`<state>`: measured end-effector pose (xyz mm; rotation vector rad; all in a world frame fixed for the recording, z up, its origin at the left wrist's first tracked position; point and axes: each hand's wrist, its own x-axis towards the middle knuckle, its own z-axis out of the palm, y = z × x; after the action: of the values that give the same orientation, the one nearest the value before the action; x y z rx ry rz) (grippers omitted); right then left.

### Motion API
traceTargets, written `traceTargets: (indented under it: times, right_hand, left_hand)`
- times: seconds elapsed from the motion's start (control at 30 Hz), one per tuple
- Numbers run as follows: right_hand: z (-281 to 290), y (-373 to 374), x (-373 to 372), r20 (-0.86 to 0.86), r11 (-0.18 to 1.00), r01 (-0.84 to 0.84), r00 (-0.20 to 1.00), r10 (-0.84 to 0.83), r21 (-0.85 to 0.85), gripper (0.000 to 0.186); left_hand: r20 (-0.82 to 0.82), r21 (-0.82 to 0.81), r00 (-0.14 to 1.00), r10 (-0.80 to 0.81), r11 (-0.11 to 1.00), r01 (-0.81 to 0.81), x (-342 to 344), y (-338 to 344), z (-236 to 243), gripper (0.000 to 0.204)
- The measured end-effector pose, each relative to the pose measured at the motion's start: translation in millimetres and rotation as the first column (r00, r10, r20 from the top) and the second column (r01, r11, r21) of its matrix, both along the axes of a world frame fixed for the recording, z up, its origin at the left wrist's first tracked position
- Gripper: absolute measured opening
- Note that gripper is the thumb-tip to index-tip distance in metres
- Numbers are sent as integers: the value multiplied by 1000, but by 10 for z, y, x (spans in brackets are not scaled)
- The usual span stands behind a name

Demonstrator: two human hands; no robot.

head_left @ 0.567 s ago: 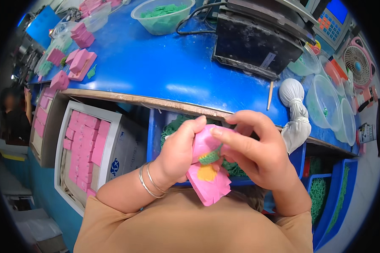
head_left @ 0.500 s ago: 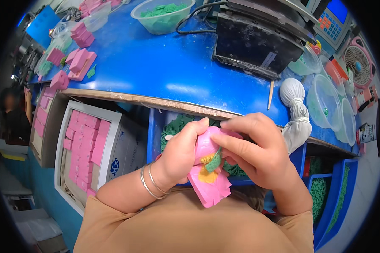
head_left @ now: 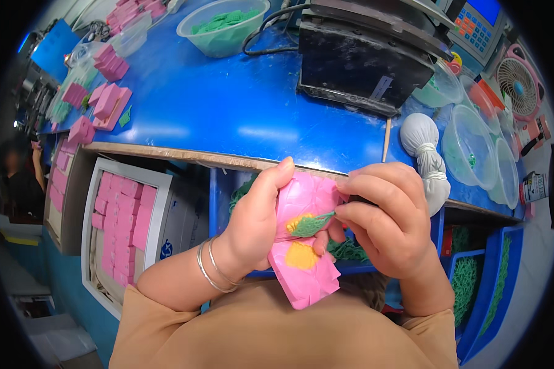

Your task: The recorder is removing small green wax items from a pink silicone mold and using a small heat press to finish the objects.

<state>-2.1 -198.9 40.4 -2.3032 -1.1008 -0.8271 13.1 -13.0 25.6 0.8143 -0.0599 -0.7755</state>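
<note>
My left hand (head_left: 249, 224) is closed around a pink, rubbery two-part mold (head_left: 298, 190), its thumb along the upper edge. The mold is spread apart, upper half above a lower flap with a notched edge. Yellow filling (head_left: 301, 256) shows in both halves. Across the upper yellow patch lies a green leaf-shaped piece (head_left: 314, 225) with a thin stem. My right hand (head_left: 388, 221) pinches that stem between thumb and forefinger, while its other fingers curl by the mold's right side. Part of the mold is hidden behind my fingers.
Below the table edge, a blue bin (head_left: 214, 212) of green pieces sits under my hands. A white box (head_left: 92, 246) of pink blocks stands left. On the blue table (head_left: 215, 111) are a black machine (head_left: 357, 74), a wooden stick (head_left: 386, 140), a white cloth bundle (head_left: 426, 160) and plastic bowls (head_left: 471, 147). A person (head_left: 18, 178) is far left.
My right fingers have drawn back from the mold's upper half, which now lies more open. The green leaf piece's stem shows stretched to my right fingertips. The view has shifted slightly.
</note>
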Motion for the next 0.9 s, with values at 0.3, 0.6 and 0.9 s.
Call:
traceTargets:
  times: [0.3, 0.6, 0.9]
  right_hand:
    - [-108, -3, 38, -7, 993, 103, 995, -103, 56, 25]
    - [-156, -5, -100, -526, 430, 365, 773, 354, 826, 10]
    - [-215, 79, -167, -617, 360, 503, 601, 508, 786, 11]
  left_hand:
    - [7, -10, 1000, -22, 1000, 22, 76, -24, 13, 65]
    - [659, 29, 666, 349, 873, -487, 256, 29, -34, 28]
    - [941, 116, -84, -328, 544, -831, 331, 56, 2, 47]
